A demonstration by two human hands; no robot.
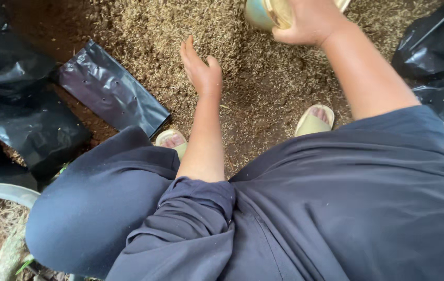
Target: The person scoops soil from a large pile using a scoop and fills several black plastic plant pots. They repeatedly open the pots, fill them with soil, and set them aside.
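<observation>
My right hand point(311, 22) grips a small round tin can point(267, 13) with a teal side, tipped on its side at the top edge of the view, over a heap of dry husk and soil point(263, 78). My left hand point(201, 70) hovers flat and empty over the same heap, fingers together and pointing away from me, a little left of the can. Both forearms reach out from dark blue sleeves.
A flat black perforated nursery bag point(110, 91) lies on the soil to the left. Crumpled black plastic sheets point(13, 104) sit at far left and at right point(440, 62). My feet in pale green sandals point(313, 122) rest on the ground. A grey curved rim point(3, 191) shows at lower left.
</observation>
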